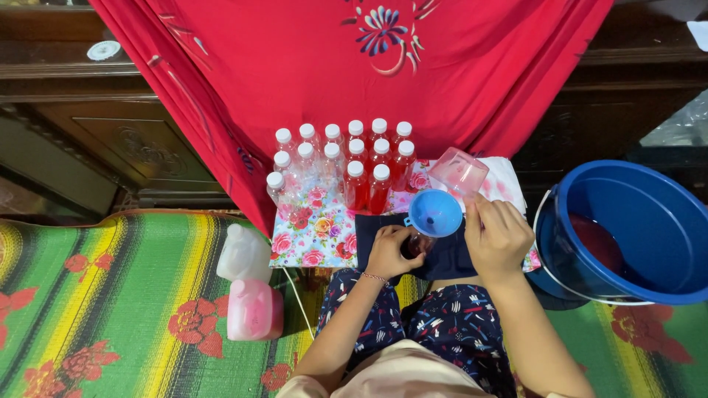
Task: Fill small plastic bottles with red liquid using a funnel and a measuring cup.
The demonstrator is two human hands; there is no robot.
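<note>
In the head view, a small bottle (419, 243) is held by the left hand (391, 250), with the fingers wrapped tight around it, on a dark cloth (450, 258) at 6 o'clock from the rows of bottles. A blue funnel (435, 213) is set in its top. A clear plastic cup (459, 174) is tipped above the funnel by the right hand (498, 236), its fingers pinched on the cup's edge. About six capped bottles (369, 184) are seen filled with red liquid; the clear bottles (299, 158) at 9 o'clock look empty, so much is judged left. More red liquid is kept in the blue bucket (649, 221) at 3 o'clock. The held bottle is mostly hidden, so its fill cannot be told.
</note>
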